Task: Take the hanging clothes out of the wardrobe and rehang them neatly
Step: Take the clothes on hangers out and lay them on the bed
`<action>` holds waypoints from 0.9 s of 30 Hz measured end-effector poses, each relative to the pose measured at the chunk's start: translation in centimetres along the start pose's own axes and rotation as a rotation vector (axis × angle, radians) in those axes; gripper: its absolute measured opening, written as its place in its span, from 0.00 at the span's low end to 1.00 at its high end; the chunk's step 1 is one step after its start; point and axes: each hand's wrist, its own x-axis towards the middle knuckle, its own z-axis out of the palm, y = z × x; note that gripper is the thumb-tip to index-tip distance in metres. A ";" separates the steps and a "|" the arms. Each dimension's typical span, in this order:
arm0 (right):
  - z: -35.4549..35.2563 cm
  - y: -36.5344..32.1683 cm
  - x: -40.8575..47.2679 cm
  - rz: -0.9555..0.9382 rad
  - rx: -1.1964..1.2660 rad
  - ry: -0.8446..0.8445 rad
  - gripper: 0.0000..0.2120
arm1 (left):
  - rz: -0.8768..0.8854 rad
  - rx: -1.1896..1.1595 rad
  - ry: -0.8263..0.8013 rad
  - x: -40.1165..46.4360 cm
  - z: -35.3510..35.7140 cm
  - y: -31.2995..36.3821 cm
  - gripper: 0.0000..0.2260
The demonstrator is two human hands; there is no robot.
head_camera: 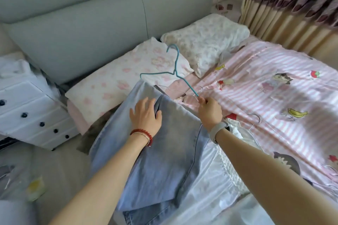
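Teal hanger (175, 71) pinched by right hand (210, 112) fingers; left hand (146, 115) fingers spread flat on jeans (155, 160).

Head view, close, down over bed (274, 82)

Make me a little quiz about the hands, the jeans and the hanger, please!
1. True or false: the left hand lies flat on the jeans.
2. Which hand pinches the teal hanger? A) left B) right C) both
3. Fill in: the pink striped sheet shows yellow ____.

Key: 1 true; 2 B; 3 bananas.
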 end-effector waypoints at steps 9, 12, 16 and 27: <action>6.4 10.7 8.0 -0.114 -0.507 -0.146 0.27 | 0.056 0.175 -0.388 -0.8 17.2 -3.8 0.28; 7.6 12.8 7.1 -0.229 -0.615 -0.188 0.26 | 0.087 0.255 -0.372 -0.7 19.5 -4.4 0.29; 8.6 14.2 5.9 -0.315 -0.726 -0.311 0.26 | 0.114 0.368 -0.448 0.0 20.0 -5.4 0.29; 3.9 10.7 -3.8 -0.514 -0.672 -0.298 0.24 | 0.018 0.233 -0.237 -6.3 10.5 -5.6 0.24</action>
